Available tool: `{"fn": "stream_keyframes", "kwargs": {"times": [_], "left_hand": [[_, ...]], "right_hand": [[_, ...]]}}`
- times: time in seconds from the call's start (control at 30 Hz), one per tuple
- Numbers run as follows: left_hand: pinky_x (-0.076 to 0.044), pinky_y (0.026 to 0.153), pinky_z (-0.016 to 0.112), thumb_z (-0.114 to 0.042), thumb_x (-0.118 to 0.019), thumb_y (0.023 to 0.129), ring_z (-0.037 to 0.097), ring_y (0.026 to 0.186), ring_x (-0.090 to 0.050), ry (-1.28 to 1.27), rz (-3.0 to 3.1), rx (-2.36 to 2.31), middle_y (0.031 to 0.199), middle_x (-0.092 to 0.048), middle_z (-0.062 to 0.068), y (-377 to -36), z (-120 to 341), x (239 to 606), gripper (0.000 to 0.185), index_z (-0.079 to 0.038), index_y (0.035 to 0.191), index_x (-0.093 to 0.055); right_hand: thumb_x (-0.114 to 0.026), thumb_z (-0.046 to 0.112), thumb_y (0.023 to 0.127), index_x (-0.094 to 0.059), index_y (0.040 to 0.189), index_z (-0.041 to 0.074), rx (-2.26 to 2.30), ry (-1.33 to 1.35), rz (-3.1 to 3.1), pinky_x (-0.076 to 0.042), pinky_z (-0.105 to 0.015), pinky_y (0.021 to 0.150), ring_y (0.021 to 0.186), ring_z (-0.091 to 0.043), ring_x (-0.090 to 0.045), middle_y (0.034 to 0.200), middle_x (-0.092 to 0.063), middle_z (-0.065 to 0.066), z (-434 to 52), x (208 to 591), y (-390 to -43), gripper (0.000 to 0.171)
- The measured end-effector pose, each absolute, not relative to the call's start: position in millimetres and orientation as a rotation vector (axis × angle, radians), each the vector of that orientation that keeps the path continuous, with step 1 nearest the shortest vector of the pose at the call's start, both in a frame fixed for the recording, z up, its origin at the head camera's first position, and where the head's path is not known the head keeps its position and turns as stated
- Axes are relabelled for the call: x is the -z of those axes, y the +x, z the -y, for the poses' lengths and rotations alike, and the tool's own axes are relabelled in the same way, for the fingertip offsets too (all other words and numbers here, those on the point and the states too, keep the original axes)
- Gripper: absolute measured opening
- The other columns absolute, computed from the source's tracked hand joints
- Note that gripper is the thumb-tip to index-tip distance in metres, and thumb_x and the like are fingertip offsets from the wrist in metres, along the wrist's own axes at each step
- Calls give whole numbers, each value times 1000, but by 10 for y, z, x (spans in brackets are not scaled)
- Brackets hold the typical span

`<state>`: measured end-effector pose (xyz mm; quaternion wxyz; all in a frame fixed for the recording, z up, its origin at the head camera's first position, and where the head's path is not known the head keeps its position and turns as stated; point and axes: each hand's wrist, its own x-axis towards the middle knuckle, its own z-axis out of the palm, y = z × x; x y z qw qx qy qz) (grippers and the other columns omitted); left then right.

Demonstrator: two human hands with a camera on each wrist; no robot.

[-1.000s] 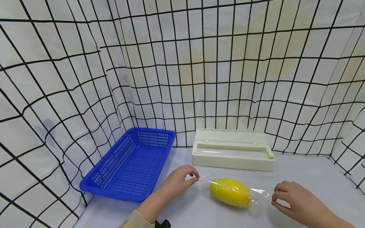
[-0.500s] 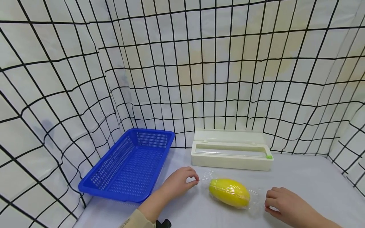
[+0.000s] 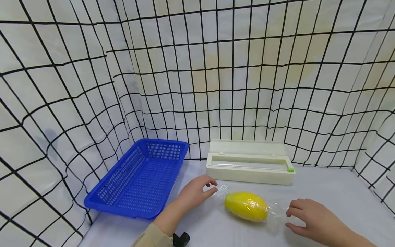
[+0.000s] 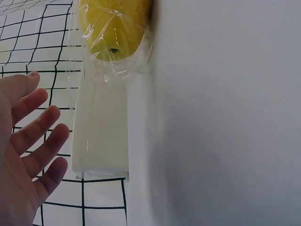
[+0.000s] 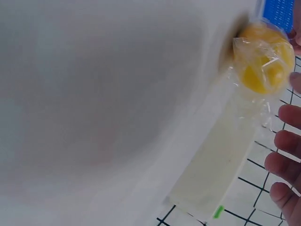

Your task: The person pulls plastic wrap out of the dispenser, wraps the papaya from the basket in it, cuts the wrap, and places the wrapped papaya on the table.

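Head view shows the yellow oval fruit wrapped in clear plastic film (image 3: 246, 206) lying on the grey-white tabletop (image 3: 333, 195), between the two hands and just in front of the cream plastic film-dispenser box (image 3: 249, 166). One second ago both hands pinched the twisted film tails and held them taut; half a second ago the pinches were already off. Now the tails lie slack against the fruit. The left hand (image 3: 195, 192) holds nothing: its fingers are spread and relaxed, fingertips just beside the left tail, and the left wrist view confirms an open palm (image 4: 26, 155) clear of the fruit (image 4: 112, 27). The right hand (image 3: 311, 219) rests on the table, fingers loosely extended, close to the right tail; whether it touches the film cannot be told. Judgement: the twisting of the ends is finished and the wrap appears closed around the fruit, which sits free for pickup. The blue perforated plastic basket (image 3: 139, 178) stands to the left, apart from the fruit.
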<state>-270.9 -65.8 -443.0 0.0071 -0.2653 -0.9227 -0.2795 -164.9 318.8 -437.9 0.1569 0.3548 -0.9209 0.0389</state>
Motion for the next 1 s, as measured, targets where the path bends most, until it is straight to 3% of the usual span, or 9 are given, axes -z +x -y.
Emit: {"fn": "stream_keyframes", "kwargs": {"times": [0.23, 0.37, 0.53, 0.67, 0.8, 1.0], "left_hand": [[-49, 92, 37, -45, -63, 95, 17, 109, -59, -894, 2907, 899, 115, -64, -13, -2783, 496, 4361, 26, -29, 115, -69], [-45, 103, 42, -49, -62, 95, 17, 122, -55, -985, 2965, 858, 128, -62, -13, -2840, 420, 4346, 36, -32, 125, -67], [-36, 111, 48, -54, -61, 93, 18, 135, -46, -1091, 3041, 782, 141, -54, -12, -2927, 333, 4345, 43, -39, 134, -62], [-32, 113, 49, -57, -61, 92, 19, 138, -41, -1182, 3082, 690, 146, -49, -12, -2998, 266, 4369, 48, -41, 137, -58], [-31, 114, 48, -57, -64, 90, 19, 139, -40, -1296, 3081, 612, 148, -48, -10, -3037, 220, 4408, 52, -38, 138, -58], [-28, 113, 53, -58, -64, 89, 20, 138, -41, -1342, 3093, 574, 147, -49, -12, -3018, 214, 4456, 52, -39, 137, -59]], "right_hand": [[-84, 29, 78, -65, 87, 35, -278, 685, 2640, -49, -24, 59, 73, 3, -49, 85, -51, 27, -3088, 4249, -1638, 21], [-78, 37, 85, -71, 99, 32, -382, 519, 2775, -52, -27, 67, 82, -1, -53, 94, -56, 24, -2928, 4206, -1685, 17], [-68, 65, 82, -72, 116, 25, -392, 526, 2886, -54, -41, 82, 92, -11, -58, 107, -61, 12, -2760, 4210, -1781, 53], [-65, 76, 75, -70, 123, 21, -423, 490, 2951, -53, -45, 83, 94, -16, -58, 112, -61, 5, -2688, 4267, -1849, 73], [-70, 77, 68, -69, 124, 19, -433, 461, 3012, -53, -48, 84, 95, -19, -58, 114, -61, 2, -2647, 4354, -1909, 81], [-73, 77, 64, -71, 120, 24, -398, 475, 3039, -51, -45, 83, 91, -15, -54, 108, -60, 6, -2611, 4466, -1947, 78]]}}
